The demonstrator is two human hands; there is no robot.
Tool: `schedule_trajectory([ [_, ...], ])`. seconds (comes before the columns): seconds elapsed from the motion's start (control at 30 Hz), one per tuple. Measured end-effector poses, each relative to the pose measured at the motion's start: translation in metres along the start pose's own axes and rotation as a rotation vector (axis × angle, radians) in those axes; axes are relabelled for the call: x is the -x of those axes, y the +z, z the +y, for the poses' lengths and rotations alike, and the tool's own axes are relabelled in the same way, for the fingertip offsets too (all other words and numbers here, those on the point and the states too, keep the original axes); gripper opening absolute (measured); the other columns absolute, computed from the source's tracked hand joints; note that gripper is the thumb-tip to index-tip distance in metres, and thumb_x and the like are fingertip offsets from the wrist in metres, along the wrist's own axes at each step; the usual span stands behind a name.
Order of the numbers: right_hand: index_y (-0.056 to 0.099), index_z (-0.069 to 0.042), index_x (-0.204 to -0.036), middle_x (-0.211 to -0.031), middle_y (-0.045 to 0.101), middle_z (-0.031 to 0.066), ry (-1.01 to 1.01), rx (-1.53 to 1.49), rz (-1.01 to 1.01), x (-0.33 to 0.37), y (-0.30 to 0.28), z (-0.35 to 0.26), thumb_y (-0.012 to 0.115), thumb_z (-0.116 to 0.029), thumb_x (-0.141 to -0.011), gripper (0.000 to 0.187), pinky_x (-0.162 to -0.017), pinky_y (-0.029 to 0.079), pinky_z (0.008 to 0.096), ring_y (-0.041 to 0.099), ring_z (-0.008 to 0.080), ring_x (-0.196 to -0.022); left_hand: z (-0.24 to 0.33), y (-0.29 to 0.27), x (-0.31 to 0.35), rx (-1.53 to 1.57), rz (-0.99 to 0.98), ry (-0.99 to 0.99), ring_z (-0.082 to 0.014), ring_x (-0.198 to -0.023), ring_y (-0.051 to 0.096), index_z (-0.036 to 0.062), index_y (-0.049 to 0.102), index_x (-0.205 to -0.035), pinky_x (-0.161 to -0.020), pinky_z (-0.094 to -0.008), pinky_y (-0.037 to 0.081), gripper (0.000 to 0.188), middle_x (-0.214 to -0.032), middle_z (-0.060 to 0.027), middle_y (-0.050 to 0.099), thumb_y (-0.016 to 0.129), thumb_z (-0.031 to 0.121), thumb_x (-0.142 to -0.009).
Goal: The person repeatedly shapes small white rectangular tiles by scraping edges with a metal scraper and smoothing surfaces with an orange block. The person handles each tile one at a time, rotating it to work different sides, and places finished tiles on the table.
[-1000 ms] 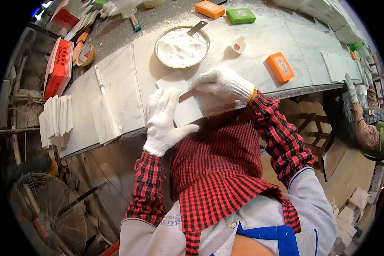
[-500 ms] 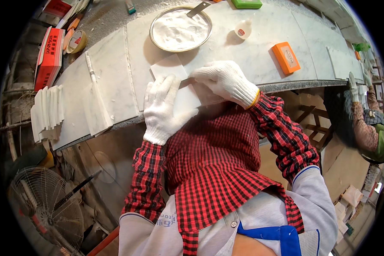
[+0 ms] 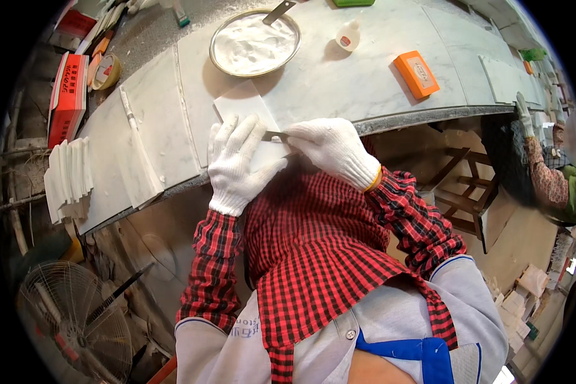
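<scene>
Both my hands wear white knitted gloves. My left hand (image 3: 235, 163) lies flat, fingers stretched, on a white stone piece (image 3: 243, 101) at the bench's near edge. Pinched in my right hand (image 3: 333, 150) is a thin dark metal blade (image 3: 275, 136), lying across the white piece beside my left fingers. The rest of the blade is hidden by the glove. Beyond my hands stands a round metal bowl (image 3: 255, 73) of white powder or paste (image 3: 249, 41), with a flat metal scraper (image 3: 279, 13) sticking out.
Right of the bowl are a small white bottle (image 3: 347, 37) and an orange box (image 3: 416, 75). Thin white strips (image 3: 70, 169) are stacked at left, near a red box (image 3: 68, 99) and tape roll (image 3: 107, 72). A fan (image 3: 73, 326) stands lower left; another person's gloved hand (image 3: 524, 115) shows far right.
My right hand has moved slightly nearer and the blade now shows across the white piece. The whole view has shifted, so the bench things sit a little further left.
</scene>
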State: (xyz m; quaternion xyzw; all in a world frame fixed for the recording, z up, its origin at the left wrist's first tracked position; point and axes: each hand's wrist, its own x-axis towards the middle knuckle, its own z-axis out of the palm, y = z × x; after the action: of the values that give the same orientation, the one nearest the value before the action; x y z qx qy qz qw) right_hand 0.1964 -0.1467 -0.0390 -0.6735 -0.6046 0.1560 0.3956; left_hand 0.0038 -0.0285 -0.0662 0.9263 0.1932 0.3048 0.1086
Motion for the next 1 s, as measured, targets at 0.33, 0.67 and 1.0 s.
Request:
schedule_trajectory([
  [0.33,0.066,0.000,-0.131,-0.085,0.067,0.0010,0.673,-0.679,0.205,0.041,-0.043,-0.014,0.061,-0.011,-0.096,0.036,-0.059,0.043,0.0201,0.053,0.0041,-0.066,0.063,-0.005,-0.007,-0.166,-0.369,-0.287,-0.0425,-0.154,0.018,-0.0041,0.039,-0.151,-0.125,-0.0553,0.007,0.108,-0.162,-0.0303,0.025,0.081,0.057,-0.073],
  [0.67,0.062,-0.005,-0.138,-0.096,0.074,0.0061,0.503,-0.497,0.288,0.050,-0.049,-0.028,0.062,-0.001,-0.095,0.043,-0.068,0.053,0.0238,0.062,0.0085,-0.075,0.111,0.003,-0.023,1.376,-0.231,-1.009,-0.0162,-0.092,0.070,-0.0004,0.051,-0.146,-0.083,-0.0274,0.056,0.053,-0.120,-0.0141,0.069,0.060,0.032,-0.104],
  [1.0,0.062,-0.001,-0.136,-0.094,0.074,0.0069,0.403,-0.280,0.592,0.052,-0.056,-0.043,0.060,0.009,-0.093,0.045,-0.070,0.054,0.0226,0.063,0.0056,-0.078,0.110,0.029,-0.043,1.551,-0.344,-1.198,-0.0233,-0.105,0.068,0.0070,0.050,-0.147,-0.092,-0.0350,0.055,0.050,-0.125,-0.0138,0.067,0.051,0.036,-0.106],
])
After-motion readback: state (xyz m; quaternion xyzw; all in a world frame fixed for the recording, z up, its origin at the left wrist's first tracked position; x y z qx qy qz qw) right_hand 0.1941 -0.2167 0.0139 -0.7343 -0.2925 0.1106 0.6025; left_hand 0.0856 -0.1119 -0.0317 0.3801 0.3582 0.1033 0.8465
